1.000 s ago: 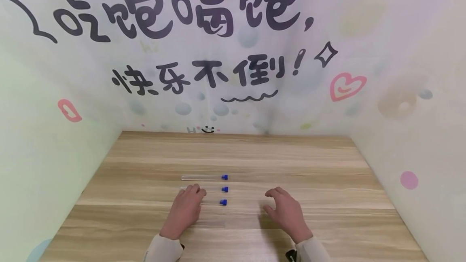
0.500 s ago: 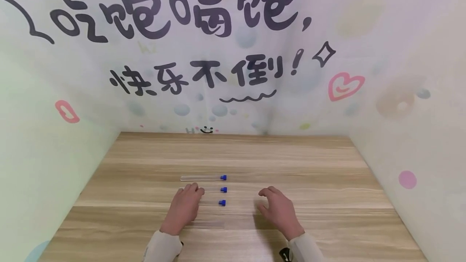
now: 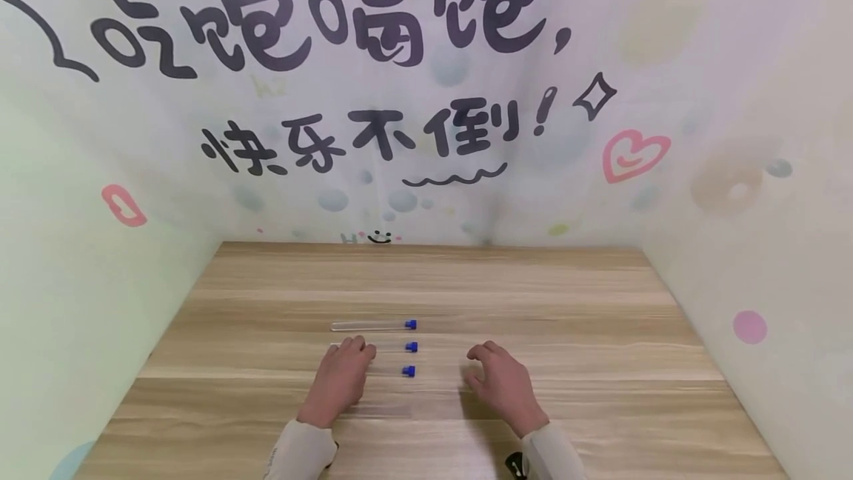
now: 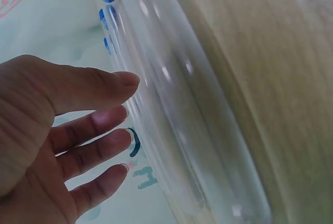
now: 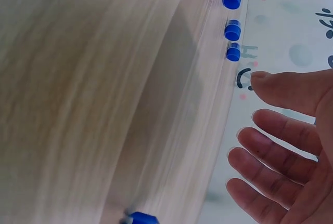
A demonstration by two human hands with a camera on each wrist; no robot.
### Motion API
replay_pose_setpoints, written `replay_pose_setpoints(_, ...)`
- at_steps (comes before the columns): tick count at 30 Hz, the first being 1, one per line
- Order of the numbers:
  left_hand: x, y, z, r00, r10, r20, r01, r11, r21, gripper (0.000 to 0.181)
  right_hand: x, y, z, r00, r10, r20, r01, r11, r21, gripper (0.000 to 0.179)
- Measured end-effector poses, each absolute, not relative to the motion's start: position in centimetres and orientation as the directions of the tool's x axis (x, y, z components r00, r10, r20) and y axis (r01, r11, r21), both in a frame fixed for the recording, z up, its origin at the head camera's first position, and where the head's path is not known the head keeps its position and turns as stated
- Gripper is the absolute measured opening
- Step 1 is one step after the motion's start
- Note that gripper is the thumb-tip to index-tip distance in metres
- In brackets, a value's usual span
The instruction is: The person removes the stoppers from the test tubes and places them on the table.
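Observation:
Three clear test tubes with blue caps lie crosswise in the head view: the far tube (image 3: 369,327), a middle one with its cap (image 3: 412,347), and a nearer one with its cap (image 3: 409,371). A fourth clear tube (image 3: 383,412) lies closest to the person, with no blue cap showing on it. My left hand (image 3: 338,380) is over the left parts of the tubes, partly hiding them. Its thumb (image 4: 104,86) and fingers are spread beside the tubes, gripping nothing. My right hand (image 3: 503,384) hovers over the table right of the caps, fingers loosely bent and holding nothing.
The wood-grain table (image 3: 600,310) meets a printed back wall (image 3: 426,206) and pale side walls. A small blue piece (image 5: 143,218) shows at the bottom edge of the right wrist view.
My right hand has shifted a little to the left over the table. The left hand and the tubes stay in place.

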State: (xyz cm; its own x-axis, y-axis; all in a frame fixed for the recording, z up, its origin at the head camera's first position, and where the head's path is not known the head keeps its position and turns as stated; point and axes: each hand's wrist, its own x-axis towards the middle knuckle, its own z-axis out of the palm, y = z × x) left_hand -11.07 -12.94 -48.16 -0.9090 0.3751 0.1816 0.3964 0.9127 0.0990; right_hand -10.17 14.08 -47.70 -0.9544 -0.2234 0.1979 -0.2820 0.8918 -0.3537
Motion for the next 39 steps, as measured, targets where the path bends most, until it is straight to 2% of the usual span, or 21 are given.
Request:
replay_pose_setpoints(10, -11.5, -13.0, -48.7, -0.901, 0.385, 0.197, 0.405, 0.912, 0.068, 0.018, -10.6, 13.3, -47.3, -0.934, -0.266, 0.238, -0.336, 0.880, -0.337, 0.029)
replay_pose_setpoints(20, -11.6, -12.9, -48.8, -0.909, 0.381, 0.170, 0.396, 0.916, 0.068, 0.017, -11.0, 11.7, -46.8, -0.938, -0.293, 0.186, -0.342, 0.870, -0.354, 0.028)
replay_pose_setpoints(39, -11.7, -12.8, -48.9, -0.927, 0.360, 0.105, 0.369, 0.925, 0.093, 0.017, -11.2, 10.4, -48.5, -0.932, -0.337, 0.137, -0.364, 0.858, -0.362, 0.028)
